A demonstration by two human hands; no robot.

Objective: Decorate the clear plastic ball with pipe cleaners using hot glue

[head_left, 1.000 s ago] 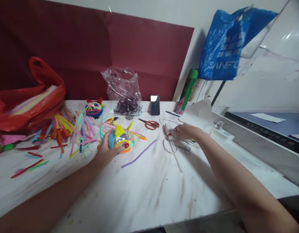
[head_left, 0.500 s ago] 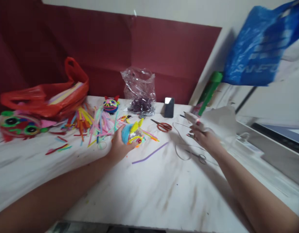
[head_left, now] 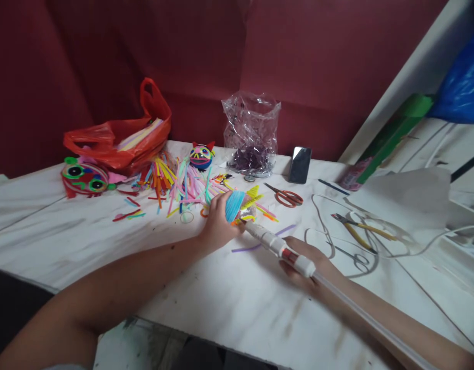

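Decorated ball [head_left: 233, 206], gripped in fingers of left hand [head_left: 217, 218], apparently for steadiness | Hot-glue gun [head_left: 265, 238], gripped in right hand [head_left: 317, 257], pointed at ball | Orange-handled scissors [head_left: 288, 198], right of ball

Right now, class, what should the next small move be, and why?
I'd probably steady the ball with the left hand: that hand wraps one side, while the right hand aims the glue gun at the ball, tip very close; whether they touch is unclear.
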